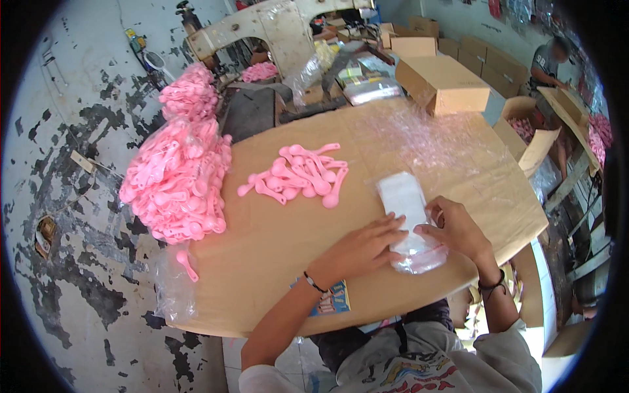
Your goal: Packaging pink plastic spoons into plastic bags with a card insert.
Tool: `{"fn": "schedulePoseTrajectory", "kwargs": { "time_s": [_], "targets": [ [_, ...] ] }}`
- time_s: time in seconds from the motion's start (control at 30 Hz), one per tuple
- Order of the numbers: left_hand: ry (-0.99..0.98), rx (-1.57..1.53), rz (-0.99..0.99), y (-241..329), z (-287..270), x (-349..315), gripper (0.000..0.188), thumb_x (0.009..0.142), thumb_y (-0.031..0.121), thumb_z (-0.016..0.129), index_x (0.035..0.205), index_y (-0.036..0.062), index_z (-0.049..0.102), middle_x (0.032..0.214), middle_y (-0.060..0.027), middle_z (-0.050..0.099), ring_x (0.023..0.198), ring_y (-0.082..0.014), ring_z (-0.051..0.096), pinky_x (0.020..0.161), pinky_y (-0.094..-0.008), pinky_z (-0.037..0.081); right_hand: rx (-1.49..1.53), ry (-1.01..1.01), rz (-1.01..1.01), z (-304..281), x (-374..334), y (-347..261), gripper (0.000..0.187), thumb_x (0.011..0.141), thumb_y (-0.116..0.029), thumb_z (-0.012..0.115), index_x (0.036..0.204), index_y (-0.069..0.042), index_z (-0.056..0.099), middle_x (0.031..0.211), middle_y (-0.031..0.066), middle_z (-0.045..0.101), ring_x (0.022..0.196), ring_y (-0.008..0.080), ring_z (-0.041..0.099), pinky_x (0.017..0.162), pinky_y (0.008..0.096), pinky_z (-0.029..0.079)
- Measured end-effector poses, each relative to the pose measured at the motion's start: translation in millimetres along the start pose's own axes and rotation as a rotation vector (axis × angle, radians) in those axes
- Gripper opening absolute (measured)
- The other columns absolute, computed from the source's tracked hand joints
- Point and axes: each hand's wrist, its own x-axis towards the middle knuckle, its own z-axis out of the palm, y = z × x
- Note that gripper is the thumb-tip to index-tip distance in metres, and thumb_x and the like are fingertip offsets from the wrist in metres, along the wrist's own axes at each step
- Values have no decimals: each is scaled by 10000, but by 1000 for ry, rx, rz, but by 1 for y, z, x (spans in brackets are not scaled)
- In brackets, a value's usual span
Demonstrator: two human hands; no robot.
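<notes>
A stack of clear zip bags (402, 191) with a pinkish-red strip near its close end lies on the brown-covered table (262, 262). My left hand (370, 243) rests on the left side of the stack, fingers stretched out over the plastic. At the right edge, my right hand (457, 229) has its fingers bent and its thumb against the bags; how many it grips is hidden. Left of the stack, beyond my left hand, is a loose pile of pink measuring spoons (304, 171). One more pink spoon (187, 265) lies at the table's left edge.
Large clear sacks of pink spoons (173, 177) lean on the left side. Loose clear plastic (432, 137) covers the far right of the table, near a cardboard box (452, 88). A blue printed card (335, 300) lies by my left forearm. Another person (547, 72) is at the far right.
</notes>
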Motion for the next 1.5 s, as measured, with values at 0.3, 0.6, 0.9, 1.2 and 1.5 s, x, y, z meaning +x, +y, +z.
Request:
{"fn": "schedulePoseTrajectory", "kwargs": {
  "time_s": [0.3,0.6,0.9,1.2,1.5],
  "targets": [
    [96,98,21,-3,5,-7,479,877,237,639,1317,83,530,1440,-105,453,1328,-312,427,1097,-397,374,157,81,65,2,7,4,279,792,-46,751,1006,75,619,752,124,683,686,137,647,634,268,524],
    [92,160,51,-3,9,-5,485,881,317,626,1293,72,556,1428,-100,466,1326,-276,437,1110,-399,359,142,16,56,-21,9,23,150,894,-34,625,1006,64,631,784,104,680,656,125,637,612,253,519],
    [429,-592,-142,-1,-25,-5,477,962,328,558,1307,5,492,1365,-178,501,1251,-245,504,1037,-389,403,177,43,-338,-12,62,-93,156,908,-68,627,1043,8,612,697,83,623,589,111,554,509,257,414],
    [1077,-1293,-367,-54,-112,-52,356,1037,259,397,1281,9,464,1260,-157,574,1082,-278,628,934,-391,526,193,-282,-640,78,112,-148,239,876,-148,669,1021,-19,530,847,126,637,768,248,636,704,356,500],
    [1173,-1378,-275,-59,-108,-52,353,1037,182,386,1299,-55,375,1293,-214,527,1166,-343,575,990,-404,519,-262,-973,-735,116,74,-121,360,825,-308,723,1059,-57,614,934,132,643,924,299,634,792,424,490]
  ]
}}
